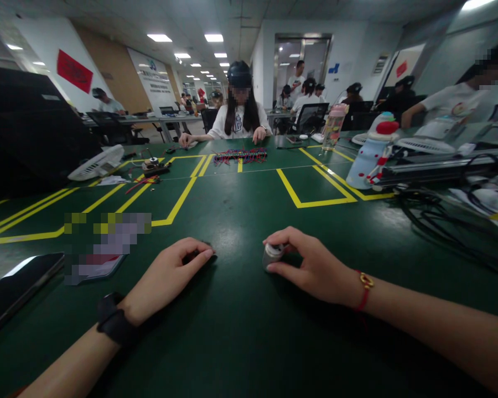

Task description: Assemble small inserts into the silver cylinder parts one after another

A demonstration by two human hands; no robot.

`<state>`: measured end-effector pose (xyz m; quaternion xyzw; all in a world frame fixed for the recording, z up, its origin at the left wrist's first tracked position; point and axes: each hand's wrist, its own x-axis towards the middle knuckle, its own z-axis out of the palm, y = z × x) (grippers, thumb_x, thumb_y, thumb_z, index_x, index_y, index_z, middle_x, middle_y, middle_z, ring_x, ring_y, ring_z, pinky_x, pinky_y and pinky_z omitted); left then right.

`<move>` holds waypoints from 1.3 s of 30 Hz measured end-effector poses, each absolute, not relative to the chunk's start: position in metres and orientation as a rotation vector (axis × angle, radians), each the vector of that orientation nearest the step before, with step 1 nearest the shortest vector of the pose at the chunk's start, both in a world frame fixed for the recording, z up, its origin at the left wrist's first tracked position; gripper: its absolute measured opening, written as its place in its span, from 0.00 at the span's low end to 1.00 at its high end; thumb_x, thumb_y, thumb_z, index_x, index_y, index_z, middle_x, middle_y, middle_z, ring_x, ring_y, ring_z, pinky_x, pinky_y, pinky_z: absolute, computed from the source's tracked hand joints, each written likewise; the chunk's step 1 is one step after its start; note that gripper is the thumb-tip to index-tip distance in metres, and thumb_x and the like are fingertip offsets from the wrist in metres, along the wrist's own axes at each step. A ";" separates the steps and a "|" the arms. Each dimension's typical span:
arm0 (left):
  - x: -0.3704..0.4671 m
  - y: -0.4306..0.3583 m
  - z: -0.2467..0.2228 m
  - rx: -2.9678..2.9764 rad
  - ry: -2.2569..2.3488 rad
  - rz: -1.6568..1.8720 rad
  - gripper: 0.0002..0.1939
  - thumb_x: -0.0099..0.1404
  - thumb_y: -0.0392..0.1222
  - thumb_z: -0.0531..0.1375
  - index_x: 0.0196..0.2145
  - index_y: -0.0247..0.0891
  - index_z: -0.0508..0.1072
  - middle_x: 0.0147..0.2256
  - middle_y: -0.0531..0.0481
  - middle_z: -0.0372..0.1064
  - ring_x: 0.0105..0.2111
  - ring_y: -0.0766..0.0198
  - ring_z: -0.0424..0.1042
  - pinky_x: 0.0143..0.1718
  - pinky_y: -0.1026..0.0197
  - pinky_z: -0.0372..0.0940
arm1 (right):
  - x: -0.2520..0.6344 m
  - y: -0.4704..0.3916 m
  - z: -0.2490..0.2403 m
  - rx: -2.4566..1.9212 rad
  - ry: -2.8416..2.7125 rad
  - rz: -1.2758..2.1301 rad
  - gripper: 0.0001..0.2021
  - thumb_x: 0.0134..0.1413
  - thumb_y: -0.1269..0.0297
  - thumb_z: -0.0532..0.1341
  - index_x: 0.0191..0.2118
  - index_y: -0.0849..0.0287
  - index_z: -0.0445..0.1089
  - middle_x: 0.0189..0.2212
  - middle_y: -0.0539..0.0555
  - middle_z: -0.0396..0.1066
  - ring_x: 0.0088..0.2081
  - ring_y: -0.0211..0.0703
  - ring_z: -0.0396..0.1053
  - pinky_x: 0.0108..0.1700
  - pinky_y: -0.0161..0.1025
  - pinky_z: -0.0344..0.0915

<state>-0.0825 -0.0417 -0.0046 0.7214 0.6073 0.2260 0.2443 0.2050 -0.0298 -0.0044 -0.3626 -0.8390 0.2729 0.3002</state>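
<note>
My right hand has its thumb and fingers around a small clear jar with a pale lid, upright on the green table. To the left of the jar, my left hand rests on the table, its thumb and fingertips pinched together. Something small and dark shows at those fingertips, too small to make out. A gap of bare green surface lies between the two hands.
At the left lie a phone and a partly blurred flat item. Bundled coloured wires lie before a person across the table. At the right stand a blue bottle, a pink-topped bottle and black cables.
</note>
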 end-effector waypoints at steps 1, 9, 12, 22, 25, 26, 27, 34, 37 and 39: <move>-0.083 -0.042 -0.005 1.975 1.655 0.617 0.15 0.64 0.54 0.53 0.38 0.44 0.73 0.41 0.51 0.71 0.42 0.58 0.69 0.44 0.57 0.63 | 0.200 -0.030 -0.006 -0.948 -2.244 0.723 0.16 0.51 0.60 0.61 0.47 0.55 0.63 0.43 0.52 0.68 0.43 0.36 0.66 0.46 0.37 0.65; -0.042 -0.048 0.007 2.076 1.606 0.789 0.15 0.65 0.50 0.53 0.44 0.44 0.72 0.42 0.49 0.69 0.37 0.61 0.69 0.38 0.58 0.64 | 0.194 -0.029 -0.019 -0.951 -2.101 0.917 0.29 0.47 0.61 0.65 0.54 0.56 0.54 0.44 0.51 0.69 0.44 0.35 0.68 0.48 0.37 0.64; -0.010 -0.049 0.017 2.157 1.414 0.877 0.14 0.65 0.47 0.54 0.46 0.46 0.73 0.42 0.49 0.68 0.37 0.63 0.68 0.37 0.60 0.64 | 0.194 -0.027 -0.020 -0.918 -2.071 1.022 0.25 0.46 0.62 0.65 0.50 0.57 0.57 0.44 0.51 0.69 0.44 0.34 0.68 0.47 0.35 0.64; 0.011 -0.045 0.021 2.155 1.306 0.971 0.07 0.64 0.40 0.57 0.35 0.42 0.76 0.37 0.51 0.68 0.37 0.66 0.68 0.38 0.62 0.63 | 0.194 -0.027 -0.018 -0.926 -2.155 0.913 0.22 0.48 0.63 0.64 0.49 0.57 0.60 0.43 0.51 0.68 0.42 0.35 0.67 0.44 0.35 0.63; 0.012 -0.046 0.024 2.167 1.259 0.963 0.07 0.64 0.40 0.57 0.36 0.43 0.76 0.38 0.51 0.69 0.38 0.65 0.68 0.39 0.62 0.63 | 0.194 -0.027 -0.017 -0.916 -2.164 0.908 0.21 0.49 0.62 0.63 0.49 0.57 0.61 0.42 0.52 0.68 0.42 0.36 0.67 0.44 0.36 0.63; 0.011 -0.046 0.025 2.156 1.272 0.980 0.07 0.64 0.40 0.57 0.35 0.43 0.76 0.38 0.51 0.69 0.38 0.64 0.68 0.39 0.61 0.63 | 0.193 -0.027 -0.017 -0.915 -2.163 0.913 0.20 0.49 0.62 0.63 0.49 0.58 0.61 0.42 0.52 0.68 0.41 0.36 0.67 0.43 0.36 0.63; 0.009 -0.045 0.026 2.137 1.300 1.003 0.08 0.64 0.42 0.57 0.35 0.43 0.76 0.38 0.51 0.70 0.38 0.63 0.69 0.39 0.60 0.63 | 0.193 -0.028 -0.016 -0.916 -2.162 0.914 0.20 0.49 0.62 0.63 0.49 0.58 0.61 0.42 0.52 0.68 0.41 0.36 0.67 0.43 0.36 0.63; -0.011 -0.045 0.003 2.084 1.469 0.819 0.10 0.60 0.49 0.60 0.36 0.47 0.79 0.42 0.51 0.73 0.43 0.57 0.69 0.47 0.52 0.62 | 0.196 -0.031 -0.016 -0.980 -2.126 0.819 0.18 0.48 0.65 0.62 0.46 0.59 0.62 0.40 0.52 0.68 0.39 0.36 0.67 0.42 0.37 0.64; -0.007 -0.048 -0.010 2.205 1.525 0.699 0.11 0.60 0.52 0.60 0.37 0.51 0.79 0.45 0.53 0.72 0.45 0.54 0.67 0.47 0.49 0.61 | 0.196 -0.031 -0.016 -0.984 -2.123 0.813 0.18 0.48 0.62 0.63 0.45 0.59 0.61 0.40 0.53 0.68 0.39 0.37 0.67 0.42 0.37 0.65; -0.001 -0.050 -0.014 2.253 1.554 0.676 0.13 0.60 0.55 0.58 0.38 0.52 0.78 0.46 0.53 0.72 0.45 0.52 0.67 0.45 0.48 0.61 | 0.195 -0.032 -0.017 -0.988 -2.121 0.825 0.19 0.48 0.59 0.63 0.45 0.59 0.62 0.40 0.53 0.69 0.39 0.37 0.67 0.42 0.37 0.65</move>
